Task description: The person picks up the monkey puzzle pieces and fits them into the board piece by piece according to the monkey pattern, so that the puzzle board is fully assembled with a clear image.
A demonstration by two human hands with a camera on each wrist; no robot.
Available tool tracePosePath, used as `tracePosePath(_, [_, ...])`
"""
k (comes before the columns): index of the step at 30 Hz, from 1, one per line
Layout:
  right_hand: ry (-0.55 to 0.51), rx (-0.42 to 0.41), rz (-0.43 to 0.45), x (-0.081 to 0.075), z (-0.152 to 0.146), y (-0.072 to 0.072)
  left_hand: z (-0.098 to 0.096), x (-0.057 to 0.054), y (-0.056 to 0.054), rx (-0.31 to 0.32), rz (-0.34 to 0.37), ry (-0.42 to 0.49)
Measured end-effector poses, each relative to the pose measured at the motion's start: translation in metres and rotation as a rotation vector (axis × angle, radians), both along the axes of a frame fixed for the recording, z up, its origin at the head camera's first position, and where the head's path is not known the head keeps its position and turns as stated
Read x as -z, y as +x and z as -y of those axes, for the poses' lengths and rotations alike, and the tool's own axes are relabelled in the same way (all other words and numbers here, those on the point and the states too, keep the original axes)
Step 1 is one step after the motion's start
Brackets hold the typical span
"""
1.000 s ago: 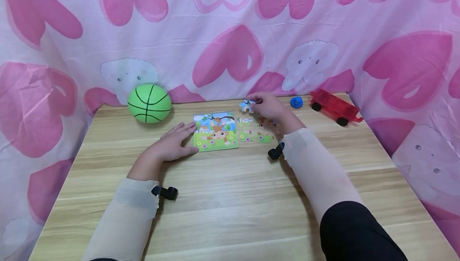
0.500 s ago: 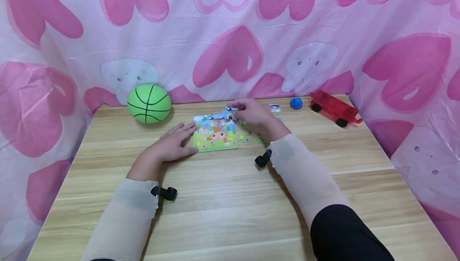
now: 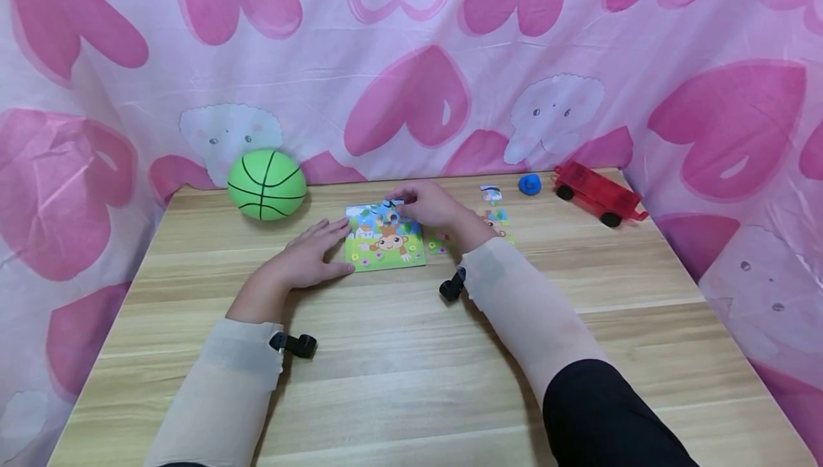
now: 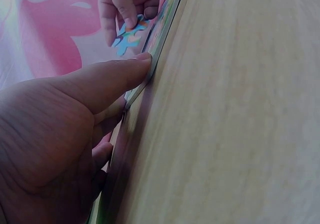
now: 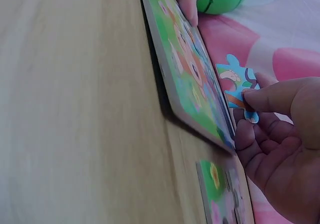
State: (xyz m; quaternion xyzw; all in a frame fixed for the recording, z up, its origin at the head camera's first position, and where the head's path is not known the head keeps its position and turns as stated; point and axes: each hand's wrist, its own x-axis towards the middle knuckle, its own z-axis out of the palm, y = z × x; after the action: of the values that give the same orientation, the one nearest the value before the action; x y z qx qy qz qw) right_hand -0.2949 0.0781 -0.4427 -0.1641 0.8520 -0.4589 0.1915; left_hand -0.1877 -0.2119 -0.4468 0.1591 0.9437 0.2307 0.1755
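Note:
A puzzle board (image 3: 386, 258) with a monkey picture lies at the back middle of the table. My left hand (image 3: 313, 256) rests at its left edge, fingers spread, with the thumb on the near corner. My right hand (image 3: 432, 206) pinches a blue jigsaw piece (image 5: 239, 74) between thumb and fingers. In the head view that piece overlaps the board's upper part; in both wrist views it shows raised off the board's surface. Several more jigsaw pieces (image 3: 496, 217) lie right of the board, partly hidden under my right hand and wrist.
A green ball (image 3: 266, 185) stands at the back left. Behind the loose pieces are a small blue object (image 3: 530, 184) and a red toy cart (image 3: 598, 194) with black wheels. A pink heart-patterned cloth (image 3: 405, 103) hangs along the table's back edge.
My right hand has moved left with the jigsaw piece, from above the loose pieces to over the board. That uncovers some loose pieces on the right. My left hand has stayed put.

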Motion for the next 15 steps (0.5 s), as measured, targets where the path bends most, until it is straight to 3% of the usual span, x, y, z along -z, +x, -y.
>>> tracePosePath(7, [-0.001, -0.004, 0.024, 0.000, 0.016, -0.003, 0.000, 0.001, -0.001, 0.007, 0.000, -0.003])
tracePosePath(15, [0.081, -0.042, -0.056, 0.005, 0.027, -0.007, 0.000, 0.000, -0.001, -0.001, 0.003, -0.006])
